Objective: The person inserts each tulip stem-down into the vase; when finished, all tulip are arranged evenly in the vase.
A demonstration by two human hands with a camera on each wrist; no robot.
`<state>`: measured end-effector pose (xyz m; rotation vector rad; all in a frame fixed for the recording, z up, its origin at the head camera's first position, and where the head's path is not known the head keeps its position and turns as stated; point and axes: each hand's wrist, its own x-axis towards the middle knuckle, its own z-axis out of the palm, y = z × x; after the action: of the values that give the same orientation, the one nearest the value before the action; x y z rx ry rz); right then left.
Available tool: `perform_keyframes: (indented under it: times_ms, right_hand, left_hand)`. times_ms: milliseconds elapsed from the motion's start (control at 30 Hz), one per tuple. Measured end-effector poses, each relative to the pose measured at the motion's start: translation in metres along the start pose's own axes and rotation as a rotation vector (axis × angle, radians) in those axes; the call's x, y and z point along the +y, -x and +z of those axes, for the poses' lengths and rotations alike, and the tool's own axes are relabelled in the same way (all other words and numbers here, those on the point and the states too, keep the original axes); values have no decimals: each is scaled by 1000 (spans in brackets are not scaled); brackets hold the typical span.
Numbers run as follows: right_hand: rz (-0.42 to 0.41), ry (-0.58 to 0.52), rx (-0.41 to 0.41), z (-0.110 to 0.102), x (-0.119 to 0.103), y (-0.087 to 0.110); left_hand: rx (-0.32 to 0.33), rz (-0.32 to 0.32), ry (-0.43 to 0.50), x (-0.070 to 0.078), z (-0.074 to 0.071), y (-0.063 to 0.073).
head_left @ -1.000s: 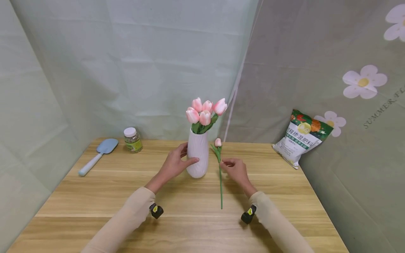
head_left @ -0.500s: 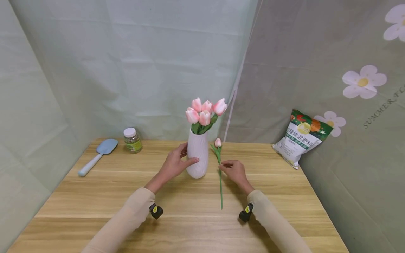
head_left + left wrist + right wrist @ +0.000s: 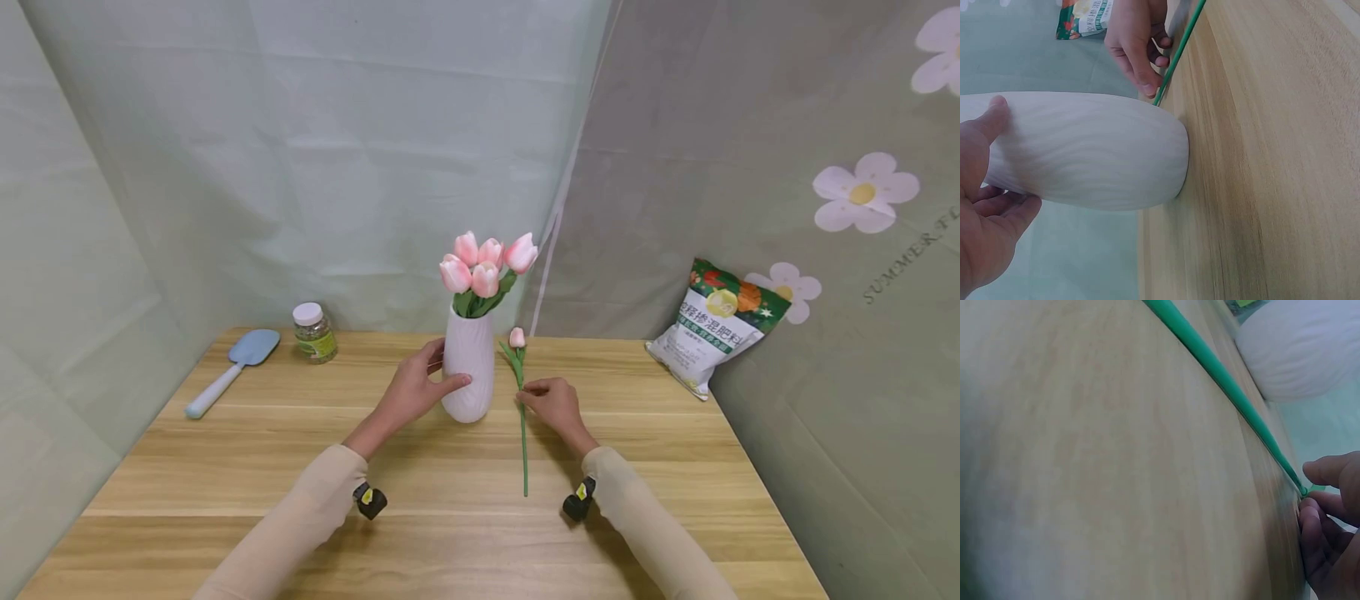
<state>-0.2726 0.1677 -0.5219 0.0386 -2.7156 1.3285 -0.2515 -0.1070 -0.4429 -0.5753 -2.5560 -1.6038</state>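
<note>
A ribbed white vase [image 3: 468, 367] stands upright on the table, holding several pink tulips [image 3: 486, 265]. My left hand [image 3: 412, 385] grips the vase from its left side, thumb across the front and fingers behind; the left wrist view shows thumb and fingers on opposite sides of the vase [image 3: 1097, 150]. A single pink tulip [image 3: 523, 442] lies on the table to the right of the vase, its bloom toward the back. At its green stem [image 3: 1229, 384] is my right hand [image 3: 553, 404], fingertips by the stem and thumb apart from the fingers.
On the left lie a blue trowel [image 3: 234, 371] and, beside it, a white-lidded jar [image 3: 315, 333]. A fertilizer bag [image 3: 712, 329] leans against the cloth backdrop [image 3: 360, 167] at the right. The wooden table [image 3: 465, 542] ends at the backdrop.
My right hand has shifted slightly left, closer over the loose tulip's stem. The left hand, the vase and the tulip have stayed in place.
</note>
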Motion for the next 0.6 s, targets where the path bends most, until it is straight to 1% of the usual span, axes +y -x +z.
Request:
perform_keyframes:
  times_ms: [400, 600]
  right_hand:
    - [24, 67, 28, 2, -4, -1]
    - [40, 92, 31, 4, -4, -3]
  left_hand:
    - [2, 2, 2, 3, 0, 1]
    - [-1, -14, 2, 2, 0, 1]
